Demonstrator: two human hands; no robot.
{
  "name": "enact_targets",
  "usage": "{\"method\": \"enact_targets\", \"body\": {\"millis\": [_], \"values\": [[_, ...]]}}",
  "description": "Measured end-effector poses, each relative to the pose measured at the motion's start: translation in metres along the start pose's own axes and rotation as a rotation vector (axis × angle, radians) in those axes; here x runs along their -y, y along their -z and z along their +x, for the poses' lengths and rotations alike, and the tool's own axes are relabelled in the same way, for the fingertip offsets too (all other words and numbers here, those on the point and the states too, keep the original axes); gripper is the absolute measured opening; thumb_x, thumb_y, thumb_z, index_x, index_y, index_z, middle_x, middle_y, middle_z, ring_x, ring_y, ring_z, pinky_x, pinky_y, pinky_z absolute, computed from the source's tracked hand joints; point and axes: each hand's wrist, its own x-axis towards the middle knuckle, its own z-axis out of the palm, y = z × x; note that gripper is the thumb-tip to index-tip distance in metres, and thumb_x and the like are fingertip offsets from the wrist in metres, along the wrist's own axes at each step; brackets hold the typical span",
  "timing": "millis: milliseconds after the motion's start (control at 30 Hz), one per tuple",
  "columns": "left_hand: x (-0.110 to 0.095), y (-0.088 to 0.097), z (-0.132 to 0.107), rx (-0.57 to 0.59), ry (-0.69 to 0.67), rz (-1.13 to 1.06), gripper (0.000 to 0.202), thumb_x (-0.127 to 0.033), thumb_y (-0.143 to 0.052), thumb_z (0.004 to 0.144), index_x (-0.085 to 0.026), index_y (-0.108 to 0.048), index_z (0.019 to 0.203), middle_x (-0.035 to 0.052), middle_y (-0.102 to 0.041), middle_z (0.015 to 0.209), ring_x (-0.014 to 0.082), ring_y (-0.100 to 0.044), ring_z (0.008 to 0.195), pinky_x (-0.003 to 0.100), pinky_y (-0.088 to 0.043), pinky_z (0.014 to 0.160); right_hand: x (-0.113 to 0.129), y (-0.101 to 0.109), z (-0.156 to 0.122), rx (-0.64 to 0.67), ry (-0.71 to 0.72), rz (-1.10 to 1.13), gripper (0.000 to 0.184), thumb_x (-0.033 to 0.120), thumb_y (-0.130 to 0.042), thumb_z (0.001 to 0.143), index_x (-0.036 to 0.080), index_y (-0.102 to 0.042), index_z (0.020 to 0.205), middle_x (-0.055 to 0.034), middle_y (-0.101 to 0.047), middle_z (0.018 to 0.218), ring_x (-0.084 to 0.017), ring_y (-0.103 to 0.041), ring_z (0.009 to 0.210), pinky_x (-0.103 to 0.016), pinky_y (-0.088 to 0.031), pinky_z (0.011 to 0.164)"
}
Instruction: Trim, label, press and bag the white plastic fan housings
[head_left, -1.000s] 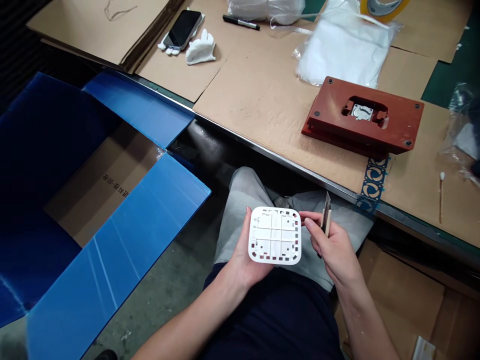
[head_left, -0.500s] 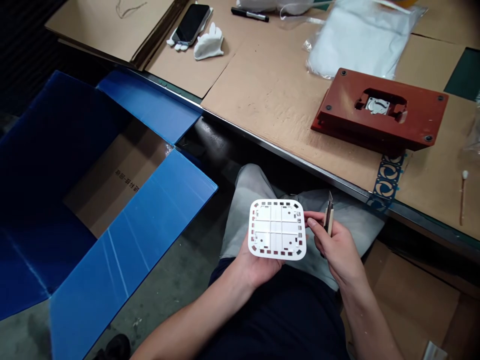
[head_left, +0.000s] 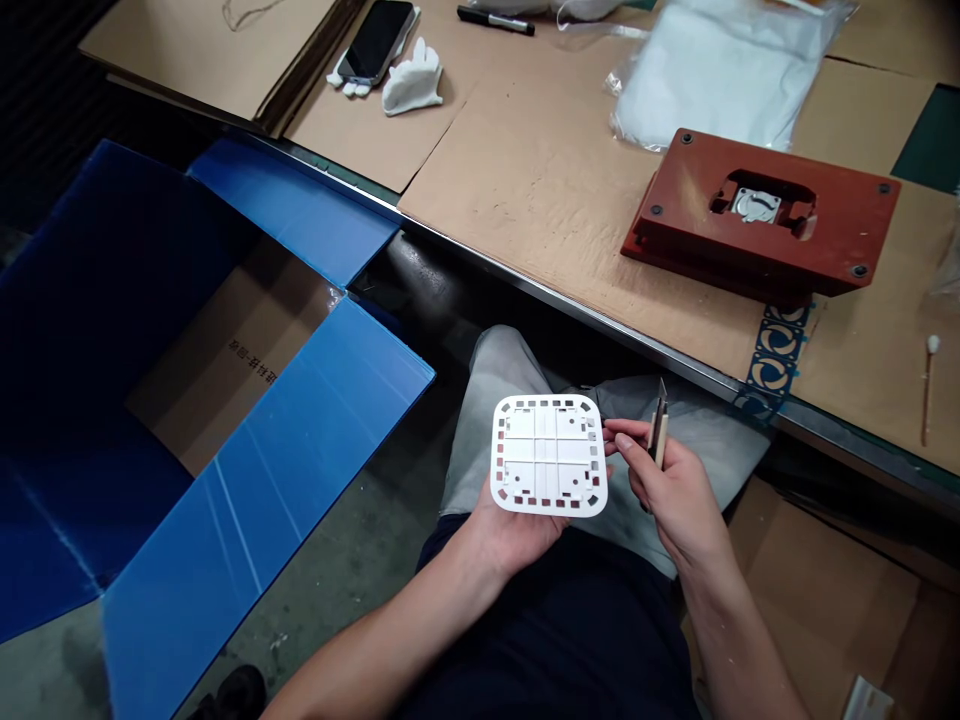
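White plastic grille plate (head_left: pixel 549 455) rests in my cupped left hand (head_left: pixel 510 530); just beside it, my right hand (head_left: pixel 671 490) pinches a small knife (head_left: pixel 658 432).

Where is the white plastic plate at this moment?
Head view, low centre: the left hand holds the plate above the lap, with the right hand and its knife just to the right.

Counted are one white perforated plate (head_left: pixel 549 455), one utility knife (head_left: pixel 658 435), one blue box (head_left: pixel 262 480), one red fixture (head_left: pixel 761 225), one phone (head_left: pixel 376 38), two white gloves (head_left: pixel 411 85), one marker (head_left: pixel 495 20) and one cotton swab (head_left: pixel 928 385).
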Motion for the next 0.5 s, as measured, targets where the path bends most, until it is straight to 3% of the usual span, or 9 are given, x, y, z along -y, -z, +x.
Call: {"method": "enact_targets", "body": {"millis": [333,433,500], "values": [[-0.001,-0.0063,-0.0033,-0.006,-0.016,-0.017,0.043,-0.031,-0.045,0.099,-0.004,-0.061,0.129,0.016,-0.073,0.114,0.0241,-0.07,0.104,0.032,-0.051,0.097,-0.0036,0.0009,0.0016,0.003,0.006,0.009,0.04,0.049,-0.07,0.087,0.02,-0.069,0.114,-0.007,-0.07,0.103,-0.001,-0.033,0.047,-0.02,-0.021,0.041],[-0.0012,-0.0054,-0.0031,-0.053,-0.021,-0.062,0.049,-0.027,-0.043,0.1,-0.003,-0.047,0.143,0.0161,-0.072,0.109,0.0237,-0.07,0.098,0.031,-0.057,0.088,-0.0051,0.0009,0.0017,0.006,0.013,0.014,0.04,0.049,-0.071,0.086,0.02,-0.07,0.113,-0.0072,-0.071,0.103,0.0,-0.032,0.045,-0.02,-0.021,0.04],[-0.0012,-0.0032,-0.0028,-0.023,0.001,-0.142,0.058,-0.029,-0.04,0.101,0.001,-0.033,0.15,0.0165,-0.07,0.102,0.0205,-0.069,0.088,0.026,-0.059,0.077,-0.0059,0.0014,0.0017,0.011,0.029,0.013,0.039,0.049,-0.071,0.086,0.02,-0.069,0.113,-0.0068,-0.071,0.101,0.0,-0.031,0.045,-0.019,-0.021,0.04]]}}
